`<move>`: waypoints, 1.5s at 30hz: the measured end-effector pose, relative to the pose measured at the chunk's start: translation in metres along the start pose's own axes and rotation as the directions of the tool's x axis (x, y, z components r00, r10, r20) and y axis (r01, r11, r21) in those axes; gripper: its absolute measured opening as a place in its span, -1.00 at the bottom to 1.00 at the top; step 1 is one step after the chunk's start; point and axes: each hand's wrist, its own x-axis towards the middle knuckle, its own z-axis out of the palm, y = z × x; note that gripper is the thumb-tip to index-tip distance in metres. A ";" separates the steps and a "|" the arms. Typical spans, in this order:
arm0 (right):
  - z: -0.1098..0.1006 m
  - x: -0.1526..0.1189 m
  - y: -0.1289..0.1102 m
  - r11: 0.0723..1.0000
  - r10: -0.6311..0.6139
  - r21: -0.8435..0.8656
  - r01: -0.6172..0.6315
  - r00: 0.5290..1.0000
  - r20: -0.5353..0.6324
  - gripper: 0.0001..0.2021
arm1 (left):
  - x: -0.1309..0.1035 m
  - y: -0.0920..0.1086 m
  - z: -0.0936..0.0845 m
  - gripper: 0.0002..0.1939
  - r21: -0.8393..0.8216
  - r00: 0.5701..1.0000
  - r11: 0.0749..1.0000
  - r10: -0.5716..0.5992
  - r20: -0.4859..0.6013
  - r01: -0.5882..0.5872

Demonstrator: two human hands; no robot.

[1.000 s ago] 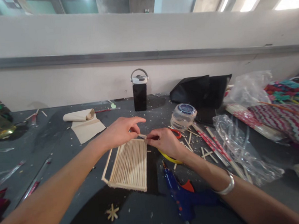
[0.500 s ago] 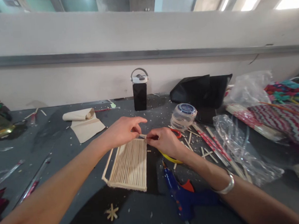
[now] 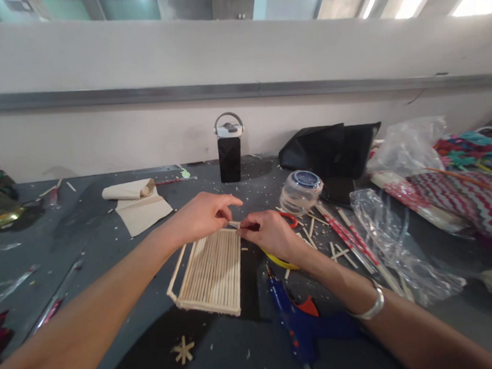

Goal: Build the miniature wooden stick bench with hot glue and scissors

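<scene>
A panel of pale wooden sticks (image 3: 212, 271) lies flat on the dark table, with a narrow stick frame along its left side. My left hand (image 3: 208, 212) is over the panel's far edge, index finger stretched out to the right, the other fingers curled round one end of a short stick (image 3: 234, 223). At the panel's far right corner, my right hand (image 3: 266, 231) pinches the other end of that stick. A blue glue gun (image 3: 293, 316) rests to the right of the panel. Nearer me sits a small star of sticks (image 3: 184, 350).
Scissors with a red and yellow handle (image 3: 283, 260), loose sticks (image 3: 341, 252) and a clear jar (image 3: 301, 192) are right of my hands. A black bottle (image 3: 230, 154) stands behind. Rolled cloth (image 3: 142, 206) lies back left, crumpled plastic (image 3: 403, 263) at right.
</scene>
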 end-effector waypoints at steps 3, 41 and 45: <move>0.001 0.000 0.000 1.000 -0.001 -0.001 0.001 1.000 -0.001 -0.87 | 0.000 -0.002 0.001 -0.50 -0.027 1.000 1.000 -0.009 -0.001 0.009; -0.016 0.002 0.001 0.998 -0.069 0.023 0.067 0.992 0.103 -0.86 | -0.060 -0.049 0.010 -0.70 -0.759 0.843 0.643 -0.459 -0.280 0.098; -0.022 0.002 0.002 0.998 -0.067 -0.008 0.068 0.992 0.111 -0.80 | -0.060 -0.048 0.020 -0.70 -0.828 0.861 0.555 -0.456 -0.225 0.078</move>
